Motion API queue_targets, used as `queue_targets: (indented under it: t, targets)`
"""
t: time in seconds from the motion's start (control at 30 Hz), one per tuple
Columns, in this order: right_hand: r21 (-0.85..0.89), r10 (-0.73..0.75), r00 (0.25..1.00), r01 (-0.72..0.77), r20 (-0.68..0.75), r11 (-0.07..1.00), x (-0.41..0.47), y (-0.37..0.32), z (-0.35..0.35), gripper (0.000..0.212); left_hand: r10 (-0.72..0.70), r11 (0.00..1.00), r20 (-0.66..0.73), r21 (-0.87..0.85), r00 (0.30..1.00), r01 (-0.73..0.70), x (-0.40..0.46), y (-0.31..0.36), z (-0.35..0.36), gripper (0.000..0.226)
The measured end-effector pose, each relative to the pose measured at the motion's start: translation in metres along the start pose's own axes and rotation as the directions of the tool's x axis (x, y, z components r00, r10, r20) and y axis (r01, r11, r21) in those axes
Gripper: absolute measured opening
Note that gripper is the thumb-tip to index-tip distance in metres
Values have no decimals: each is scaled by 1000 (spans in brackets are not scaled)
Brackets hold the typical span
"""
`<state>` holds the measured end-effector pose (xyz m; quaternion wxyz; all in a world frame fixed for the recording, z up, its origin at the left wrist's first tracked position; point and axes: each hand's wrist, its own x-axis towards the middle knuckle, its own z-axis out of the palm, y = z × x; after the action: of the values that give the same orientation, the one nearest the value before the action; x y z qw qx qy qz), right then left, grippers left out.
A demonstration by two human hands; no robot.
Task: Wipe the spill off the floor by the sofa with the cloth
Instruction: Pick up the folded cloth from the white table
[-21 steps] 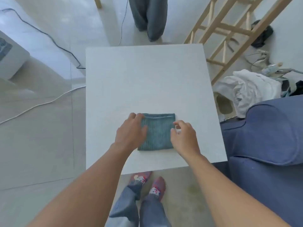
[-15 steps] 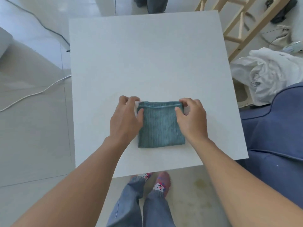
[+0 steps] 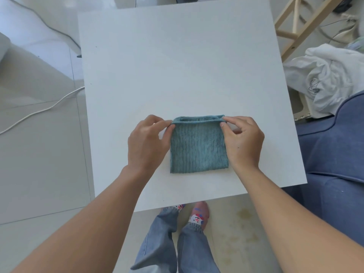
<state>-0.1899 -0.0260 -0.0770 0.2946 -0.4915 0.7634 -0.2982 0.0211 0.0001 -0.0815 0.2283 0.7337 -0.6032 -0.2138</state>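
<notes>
A folded teal cloth [image 3: 198, 146] lies flat on the white table [image 3: 177, 62], near its front edge. My left hand [image 3: 146, 143] pinches the cloth's far left corner between thumb and fingers. My right hand [image 3: 243, 142] pinches the far right corner the same way, lifting the top layer slightly. A yellowish spill [image 3: 243, 225] stains the pale floor below the table's front edge, to the right of my feet and beside the blue sofa [image 3: 332, 160].
My legs and patterned socks [image 3: 194, 215] stand just under the table's front edge. White crumpled fabric [image 3: 323, 79] and a wooden frame [image 3: 295, 34] sit at the right. Cables [image 3: 39, 111] run across the floor on the left.
Both hands shifted from resting on the cloth's sides to pinching its far corners. The view came closer over the table.
</notes>
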Motion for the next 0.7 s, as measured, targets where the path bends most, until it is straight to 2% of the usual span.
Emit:
queue_targets:
  t: [0.17, 0.37, 0.53, 0.7]
  targets:
    - [28, 109, 994, -109, -4, 994, 2, -1, 5, 8, -105, 994, -1, -9, 995, 105, 7, 4, 3, 15]
    - [-3, 151, 988, -151, -38, 989, 14, -6, 14, 8, -204, 979, 34, -10, 978, 204, 27, 13, 7, 16]
    - [-11, 158, 986, -159, -50, 987, 17, -10, 15, 14, -190, 982, 62, 2, 980, 190, 33, 11, 4, 21]
    - [-19, 167, 985, -167, 35, 986, 22, -11, 13, 39, -105, 989, 225, 128, 969, 78, 33, 13, 2, 43]
